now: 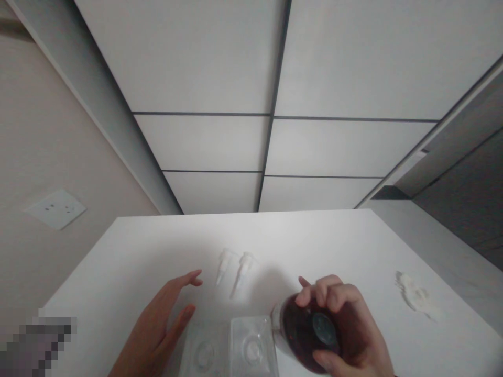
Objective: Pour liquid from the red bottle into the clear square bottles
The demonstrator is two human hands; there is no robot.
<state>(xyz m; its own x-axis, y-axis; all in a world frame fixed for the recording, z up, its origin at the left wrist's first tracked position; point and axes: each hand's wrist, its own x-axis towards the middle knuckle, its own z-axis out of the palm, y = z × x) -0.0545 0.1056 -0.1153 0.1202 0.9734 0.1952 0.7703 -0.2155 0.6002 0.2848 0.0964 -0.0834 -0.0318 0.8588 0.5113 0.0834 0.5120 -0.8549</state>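
Note:
My right hand (353, 324) is wrapped round a round container with a dark red top (302, 332) and a small dark disc on it, at the lower right of the white table (157, 241). To its left are two clear plastic trays (255, 348), side by side, each with a round moulded shape. My left hand (165, 319) is just left of the trays, thumb and fingers apart, holding nothing. Two white pump heads with thin tubes (243, 267) lie on the table beyond the trays, between my hands.
A crumpled whitish item (416, 296) lies at the table's right side. White cabinet panels (216, 141) stand behind the far edge. On the left wall is a socket plate (57, 209). A pixelated patch covers the lower left corner.

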